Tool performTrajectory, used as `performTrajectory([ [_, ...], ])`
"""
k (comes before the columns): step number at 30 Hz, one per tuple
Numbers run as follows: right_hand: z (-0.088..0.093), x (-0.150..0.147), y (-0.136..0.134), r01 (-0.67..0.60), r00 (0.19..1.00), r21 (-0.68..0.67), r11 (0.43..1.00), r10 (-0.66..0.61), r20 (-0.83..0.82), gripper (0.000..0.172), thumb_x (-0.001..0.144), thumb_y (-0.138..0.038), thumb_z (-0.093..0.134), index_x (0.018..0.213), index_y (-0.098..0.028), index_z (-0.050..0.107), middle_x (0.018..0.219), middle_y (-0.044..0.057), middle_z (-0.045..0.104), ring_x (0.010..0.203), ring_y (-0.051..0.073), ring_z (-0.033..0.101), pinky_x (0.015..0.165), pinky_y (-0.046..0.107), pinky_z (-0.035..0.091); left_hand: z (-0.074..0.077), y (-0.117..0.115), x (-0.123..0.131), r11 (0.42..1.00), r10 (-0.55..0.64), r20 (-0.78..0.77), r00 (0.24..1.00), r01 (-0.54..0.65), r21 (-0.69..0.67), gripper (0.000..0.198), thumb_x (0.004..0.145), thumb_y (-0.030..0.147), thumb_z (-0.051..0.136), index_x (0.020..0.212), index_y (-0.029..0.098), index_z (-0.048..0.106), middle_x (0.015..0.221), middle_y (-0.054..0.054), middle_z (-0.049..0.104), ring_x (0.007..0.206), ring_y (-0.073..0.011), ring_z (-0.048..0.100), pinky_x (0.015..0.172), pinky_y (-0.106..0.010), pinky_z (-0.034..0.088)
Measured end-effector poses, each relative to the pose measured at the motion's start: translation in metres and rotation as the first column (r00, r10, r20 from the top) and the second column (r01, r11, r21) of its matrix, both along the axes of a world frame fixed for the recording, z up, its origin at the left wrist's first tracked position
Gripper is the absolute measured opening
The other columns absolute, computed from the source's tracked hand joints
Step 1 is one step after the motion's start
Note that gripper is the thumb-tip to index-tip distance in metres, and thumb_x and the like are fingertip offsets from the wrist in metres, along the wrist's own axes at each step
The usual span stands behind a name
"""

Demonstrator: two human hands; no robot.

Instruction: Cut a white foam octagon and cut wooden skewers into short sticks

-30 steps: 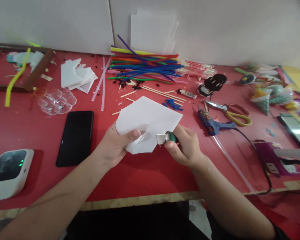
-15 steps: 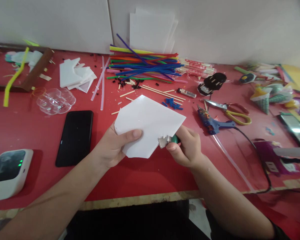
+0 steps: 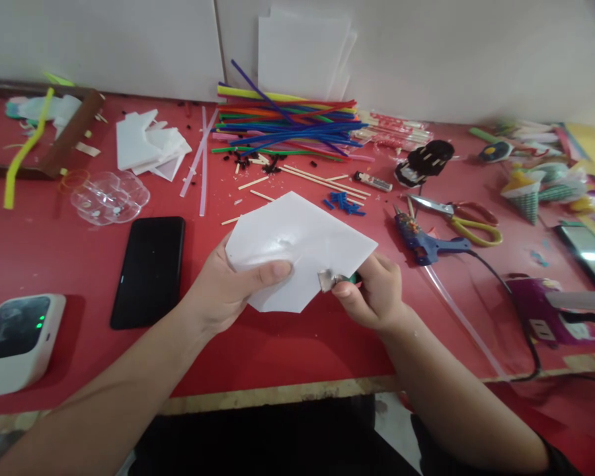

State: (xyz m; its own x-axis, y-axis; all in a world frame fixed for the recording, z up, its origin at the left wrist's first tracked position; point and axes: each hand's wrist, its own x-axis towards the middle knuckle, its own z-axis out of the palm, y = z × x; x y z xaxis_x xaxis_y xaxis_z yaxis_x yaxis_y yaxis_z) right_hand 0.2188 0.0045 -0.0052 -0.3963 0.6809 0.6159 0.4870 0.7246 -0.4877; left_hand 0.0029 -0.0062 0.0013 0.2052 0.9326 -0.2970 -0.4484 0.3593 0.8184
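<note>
My left hand (image 3: 223,291) grips a white many-sided sheet (image 3: 302,244) by its left edge, thumb pressed flat across the front. The sheet is held a little above the red table (image 3: 287,344). My right hand (image 3: 377,294) is closed round a small green-handled tool with a silvery metal tip (image 3: 330,280). That tip touches the sheet's lower right edge.
A black phone (image 3: 149,270) lies left of my hands, a white device (image 3: 17,340) at the far left. Blue glue gun (image 3: 424,243) and yellow-handled scissors (image 3: 459,219) lie to the right. Coloured straws (image 3: 287,122), wooden sticks and white foam pieces (image 3: 146,142) sit behind.
The sheet has turned and shifted slightly right in my left hand, and my thumb has slid further across it. My right hand with the tool has moved a little right and up.
</note>
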Motion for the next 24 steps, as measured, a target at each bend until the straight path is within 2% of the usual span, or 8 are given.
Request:
performTrajectory([
  [4, 0.0, 0.0, -0.001, 0.012, 1.0, 0.018, 1.0, -0.012, -0.021, 0.042, 0.102, -0.055, 0.046, 0.076, -0.022, 0.052, 0.06, -0.002, 0.048, 0.053, 0.012, 0.045, 0.048, 0.027, 0.036, 0.003, -0.001, 0.003, 1.0, 0.02, -0.031, 0.999, -0.02, -0.004, 0.047, 0.062, 0.027, 0.095, 0.105, 0.023, 0.074, 0.1, -0.006, 0.079, 0.09, -0.028, 0.076, 0.073, -0.034, 0.064],
  [10, 0.001, 0.0, -0.001, 0.01, 1.0, 0.011, 1.0, -0.01, -0.022, 0.037, 0.101, -0.053, 0.049, 0.081, -0.022, 0.054, 0.062, -0.002, 0.05, 0.053, 0.012, 0.047, 0.048, 0.027, 0.038, 0.003, -0.001, 0.003, 0.999, 0.013, -0.059, 0.998, -0.011, 0.038, 0.045, 0.065, 0.029, 0.093, 0.106, 0.024, 0.074, 0.105, -0.005, 0.079, 0.096, -0.0294, 0.076, 0.076, -0.035, 0.064],
  [13, 0.004, 0.0, -0.001, -0.011, 1.0, 0.039, 0.999, 0.011, 0.0, 0.035, 0.102, -0.054, 0.047, 0.086, -0.024, 0.051, 0.064, -0.002, 0.05, 0.054, 0.013, 0.047, 0.048, 0.027, 0.039, 0.001, -0.001, 0.002, 0.999, -0.04, 0.02, 0.999, 0.04, -0.003, 0.053, 0.066, 0.03, 0.092, 0.115, 0.027, 0.071, 0.107, -0.006, 0.079, 0.099, -0.0315, 0.076, 0.074, -0.035, 0.066],
  [16, 0.007, 0.001, -0.001, -0.077, 0.997, 0.075, 0.994, 0.076, 0.022, 0.026, 0.103, -0.048, 0.046, 0.093, -0.024, 0.05, 0.07, -0.001, 0.05, 0.057, 0.014, 0.047, 0.051, 0.028, 0.041, 0.001, 0.0, -0.001, 0.997, -0.051, 0.086, 0.995, 0.056, -0.049, 0.065, 0.064, 0.03, 0.094, 0.123, 0.028, 0.067, 0.101, -0.006, 0.08, 0.094, -0.0323, 0.077, 0.072, -0.036, 0.066],
  [19, 0.006, 0.006, 0.001, -0.104, 0.994, 0.059, 0.993, 0.102, 0.042, 0.016, 0.102, -0.038, 0.046, 0.097, -0.024, 0.053, 0.074, 0.0, 0.052, 0.061, 0.015, 0.049, 0.054, 0.03, 0.043, 0.005, 0.002, -0.006, 0.998, -0.009, 0.09, 0.996, 0.015, -0.066, 0.076, 0.06, 0.03, 0.096, 0.129, 0.029, 0.065, 0.093, -0.005, 0.079, 0.088, -0.0323, 0.078, 0.07, -0.037, 0.067],
  [24, 0.003, 0.016, 0.007, -0.091, 0.996, 0.02, 0.996, 0.091, 0.008, 0.008, 0.095, -0.028, 0.054, 0.1, -0.023, 0.057, 0.076, 0.001, 0.055, 0.062, 0.015, 0.05, 0.055, 0.03, 0.043, 0.012, 0.004, -0.018, 0.997, 0.053, 0.033, 0.998, -0.051, -0.059, 0.084, 0.055, 0.029, 0.098, 0.132, 0.031, 0.064, 0.099, -0.005, 0.08, 0.093, -0.0341, 0.077, 0.071, -0.037, 0.068],
])
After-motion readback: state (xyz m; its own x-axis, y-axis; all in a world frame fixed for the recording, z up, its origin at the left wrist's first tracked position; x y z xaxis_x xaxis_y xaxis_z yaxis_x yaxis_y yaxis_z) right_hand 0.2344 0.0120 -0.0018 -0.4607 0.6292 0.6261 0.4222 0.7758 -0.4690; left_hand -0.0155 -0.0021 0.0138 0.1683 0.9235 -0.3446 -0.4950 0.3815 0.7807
